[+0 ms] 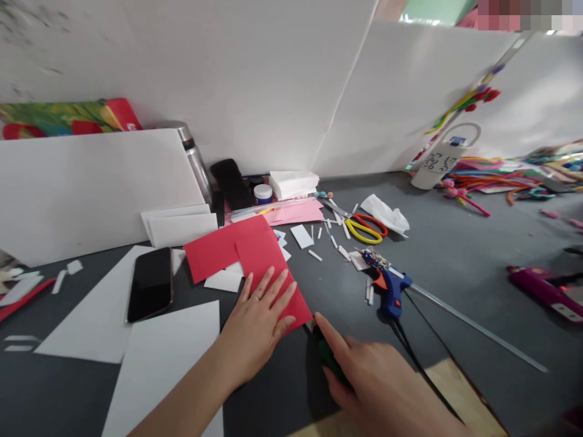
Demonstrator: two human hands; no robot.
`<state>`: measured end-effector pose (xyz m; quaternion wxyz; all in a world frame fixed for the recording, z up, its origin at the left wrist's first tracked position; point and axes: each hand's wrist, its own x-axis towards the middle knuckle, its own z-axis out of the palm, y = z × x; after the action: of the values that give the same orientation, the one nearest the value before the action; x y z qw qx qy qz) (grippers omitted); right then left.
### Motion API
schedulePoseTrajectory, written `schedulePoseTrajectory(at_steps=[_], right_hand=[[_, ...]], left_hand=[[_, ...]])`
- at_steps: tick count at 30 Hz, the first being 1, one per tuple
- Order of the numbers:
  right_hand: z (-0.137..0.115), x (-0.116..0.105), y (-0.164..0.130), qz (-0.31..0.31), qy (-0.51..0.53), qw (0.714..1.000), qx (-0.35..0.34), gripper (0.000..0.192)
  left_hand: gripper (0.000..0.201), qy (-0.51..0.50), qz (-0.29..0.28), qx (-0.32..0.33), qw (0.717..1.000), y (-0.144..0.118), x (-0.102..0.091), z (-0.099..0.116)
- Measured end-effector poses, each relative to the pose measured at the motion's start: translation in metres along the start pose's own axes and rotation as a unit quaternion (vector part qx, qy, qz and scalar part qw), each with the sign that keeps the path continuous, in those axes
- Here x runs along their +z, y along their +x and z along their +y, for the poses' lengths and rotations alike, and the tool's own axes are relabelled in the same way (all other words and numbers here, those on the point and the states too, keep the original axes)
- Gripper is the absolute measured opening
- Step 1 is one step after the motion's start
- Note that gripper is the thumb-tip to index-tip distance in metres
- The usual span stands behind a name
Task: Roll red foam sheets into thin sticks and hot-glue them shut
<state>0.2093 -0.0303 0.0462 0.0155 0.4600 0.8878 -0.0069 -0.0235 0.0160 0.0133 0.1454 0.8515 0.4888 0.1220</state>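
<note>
My left hand (255, 321) lies flat with fingers spread on an L-shaped piece of red card (228, 243), pressing it to the dark table. Wrapped in my right hand (373, 376) is a green-handled craft knife (328, 355). Its tip meets the lower right corner of the red card, and my index finger stretches along its top. Part of the handle is hidden by my fingers. White board sheets (182, 364) lie under and beside my left forearm.
A phone (151, 285) rests on white board at the left. Scissors (364, 229), white scraps (342, 252) and a blue glue gun (392, 294) with its cable are to the right. Farther off are a white bottle (437, 164), pipe cleaners (492, 176) and a purple glue gun (546, 291).
</note>
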Motion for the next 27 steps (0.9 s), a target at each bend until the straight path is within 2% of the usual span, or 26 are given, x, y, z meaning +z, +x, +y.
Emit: schedulePoseTrajectory(at_steps=[6,11,15,22,27], right_hand=[[0.002,0.008,-0.017,0.04,-0.018,0.999,-0.009,0.05],[0.0,0.024,-0.015,0.077,-0.083,0.994,0.004,0.044],[-0.001,0.034,-0.012,0.114,-0.086,0.99,-0.005,0.042],[0.008,0.021,-0.022,0.102,-0.049,0.994,0.004,0.043],[0.019,0.036,-0.022,0.106,-0.049,0.993,0.005,0.046]], left_hand=[[0.056,0.007,0.002,0.008,1.0,-0.004,0.002,0.004],[0.057,0.018,0.015,0.01,1.0,-0.004,0.005,0.003],[0.057,0.025,0.013,0.008,1.0,-0.004,0.005,0.003],[0.058,0.111,0.007,0.011,0.994,-0.004,0.008,0.002],[0.059,0.153,0.014,0.022,0.988,-0.004,0.011,0.001]])
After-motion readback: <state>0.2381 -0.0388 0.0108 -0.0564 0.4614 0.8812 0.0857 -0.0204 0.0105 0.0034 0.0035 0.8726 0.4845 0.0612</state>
